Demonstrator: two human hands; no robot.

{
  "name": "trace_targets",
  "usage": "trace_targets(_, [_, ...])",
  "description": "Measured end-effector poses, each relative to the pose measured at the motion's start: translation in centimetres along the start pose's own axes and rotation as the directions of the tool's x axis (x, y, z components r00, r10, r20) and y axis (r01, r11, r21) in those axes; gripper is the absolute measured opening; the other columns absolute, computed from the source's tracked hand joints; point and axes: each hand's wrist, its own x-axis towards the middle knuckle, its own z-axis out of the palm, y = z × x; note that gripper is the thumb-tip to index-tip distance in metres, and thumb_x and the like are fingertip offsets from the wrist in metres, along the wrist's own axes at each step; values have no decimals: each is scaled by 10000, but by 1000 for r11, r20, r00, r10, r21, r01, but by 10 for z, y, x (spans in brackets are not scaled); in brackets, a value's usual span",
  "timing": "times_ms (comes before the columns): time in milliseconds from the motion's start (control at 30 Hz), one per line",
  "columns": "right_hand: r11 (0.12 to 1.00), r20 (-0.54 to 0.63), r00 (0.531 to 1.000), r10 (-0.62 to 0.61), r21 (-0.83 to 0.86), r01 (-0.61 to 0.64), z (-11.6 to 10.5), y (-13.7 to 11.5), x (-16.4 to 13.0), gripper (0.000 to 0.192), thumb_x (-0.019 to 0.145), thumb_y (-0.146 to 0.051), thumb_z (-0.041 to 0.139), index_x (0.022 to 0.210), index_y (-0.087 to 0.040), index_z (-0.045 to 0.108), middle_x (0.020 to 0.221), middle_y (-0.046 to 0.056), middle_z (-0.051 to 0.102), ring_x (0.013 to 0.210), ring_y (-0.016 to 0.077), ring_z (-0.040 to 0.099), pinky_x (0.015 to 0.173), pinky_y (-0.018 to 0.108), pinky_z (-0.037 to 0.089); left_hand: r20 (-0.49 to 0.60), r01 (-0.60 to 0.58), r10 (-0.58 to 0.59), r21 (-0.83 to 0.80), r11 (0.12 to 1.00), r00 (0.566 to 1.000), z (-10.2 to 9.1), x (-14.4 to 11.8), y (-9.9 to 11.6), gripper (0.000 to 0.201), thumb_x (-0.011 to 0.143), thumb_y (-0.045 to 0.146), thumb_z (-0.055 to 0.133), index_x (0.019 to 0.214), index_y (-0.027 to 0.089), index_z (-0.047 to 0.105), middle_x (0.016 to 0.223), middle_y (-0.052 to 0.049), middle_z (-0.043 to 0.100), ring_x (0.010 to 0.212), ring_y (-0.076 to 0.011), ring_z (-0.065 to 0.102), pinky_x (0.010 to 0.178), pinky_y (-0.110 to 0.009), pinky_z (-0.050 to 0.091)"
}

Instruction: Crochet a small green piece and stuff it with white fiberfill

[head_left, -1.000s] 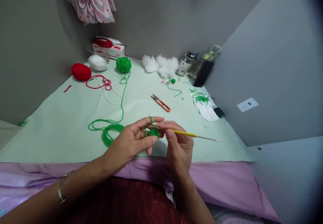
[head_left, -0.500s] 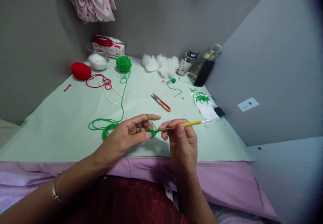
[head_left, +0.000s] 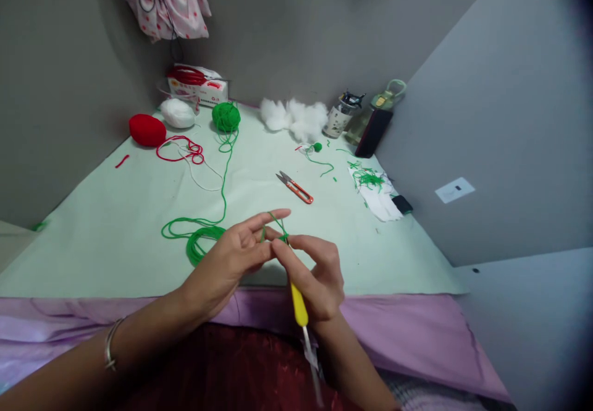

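Observation:
My left hand [head_left: 243, 244] pinches a small green crochet piece [head_left: 283, 237], mostly hidden by fingers, and green yarn runs over its raised index finger. Against the same piece, my right hand [head_left: 315, 272] has thumb and index finger closed. It holds a yellow-handled crochet hook [head_left: 299, 306], whose handle end points down toward my body; the hook's tip is hard to see among the yarn. Loose loops of green yarn [head_left: 197, 244] lie left of my hands and lead back to a green yarn ball [head_left: 226, 117].
Orange-handled thread snips [head_left: 296, 188] lie beyond my hands. Red [head_left: 147, 130] and white yarn balls [head_left: 178, 114] sit at back left. White stuffing [head_left: 296, 118], a pen cup [head_left: 340, 118], a bottle [head_left: 361, 128] and a phone [head_left: 374, 134] stand behind. Green scraps lie on white paper [head_left: 382, 204].
My right hand has moved left against the green piece. The hook has swung from pointing right to pointing down toward my body. My left hand has barely shifted.

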Motion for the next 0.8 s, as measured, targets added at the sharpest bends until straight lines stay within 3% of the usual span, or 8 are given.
trace_targets(100, [953, -76, 981, 177, 264, -151, 0, 2, 5, 289, 1014, -138, 585, 1176, -311, 751, 942, 31, 747, 862, 189, 705, 732, 360, 597, 55, 116, -110, -123, 986, 992, -4, 3, 3, 466, 816, 279, 866, 1268, 216, 771, 730, 53, 551, 579, -64, 391, 797, -256, 489])
trace_targets(200, [725, -14, 895, 446, 592, -352, 1, 5, 14, 229, 1047, -196, 548, 1016, -270, 763, 857, 13, 701, 722, 149, 651, 650, 320, 557, 69, 66, -56, -143, 988, 996, -4, 4, 5, 431, 816, 236, 860, 1241, 235, 787, 868, 15, 637, 730, -91, 539, 885, -262, 493])
trace_targets(267, [662, 51, 882, 469, 640, -389, 3, 5, 17, 198, 1035, -223, 586, 981, -254, 774, 905, 25, 723, 762, 154, 670, 662, 312, 565, 94, 26, -16, -109, 994, 995, -1, 4, 4, 407, 825, 222, 848, 1227, 260, 796, 972, -8, 688, 872, -125, 599, 879, -244, 480])
trace_targets(367, [761, 38, 914, 403, 541, -358, 6, 3, 15, 197, 1017, -176, 613, 1040, -262, 788, 947, 33, 759, 836, 167, 701, 719, 321, 590, 72, -67, 69, -25, 997, 995, 2, 3, 0, 357, 850, 234, 839, 1203, 278, 809, 938, 1, 699, 912, -127, 600, 858, -217, 463])
trace_targets(467, [920, -43, 968, 248, 325, -221, 9, 1, 8, 290, 991, -112, 634, 1157, -302, 777, 1018, 40, 764, 899, 184, 720, 755, 342, 612, 6, -134, 134, -16, 991, 991, 3, 4, -3, 406, 829, 241, 868, 1226, 289, 798, 882, 20, 689, 869, -114, 602, 838, -205, 466])
trace_targets(600, [998, -110, 994, 9, 57, -2, 10, 4, 2, 403, 951, -80, 678, 1265, -323, 749, 1140, 70, 768, 1001, 220, 723, 790, 372, 621, 40, 26, -20, -159, 987, 999, 1, 6, 0, 408, 802, 266, 881, 1201, 216, 810, 811, 17, 680, 627, -62, 498, 694, -195, 472])
trace_targets(700, [932, -131, 964, 231, 314, -180, 6, 7, 8, 281, 1001, -127, 614, 1148, -298, 781, 990, 50, 769, 853, 195, 704, 719, 361, 585, 95, 123, -103, -233, 965, 990, -3, 8, 5, 318, 819, 227, 845, 1131, 167, 833, 760, 30, 643, 560, -37, 433, 793, -224, 518])
trace_targets(800, [716, -15, 892, 452, 603, -352, 5, 8, 16, 207, 1023, -199, 603, 1017, -278, 795, 900, 23, 741, 707, 150, 635, 647, 324, 527, 87, 67, -51, -198, 978, 995, -4, 8, 6, 349, 833, 208, 829, 1182, 205, 817, 875, -1, 699, 771, -89, 594, 867, -224, 495])
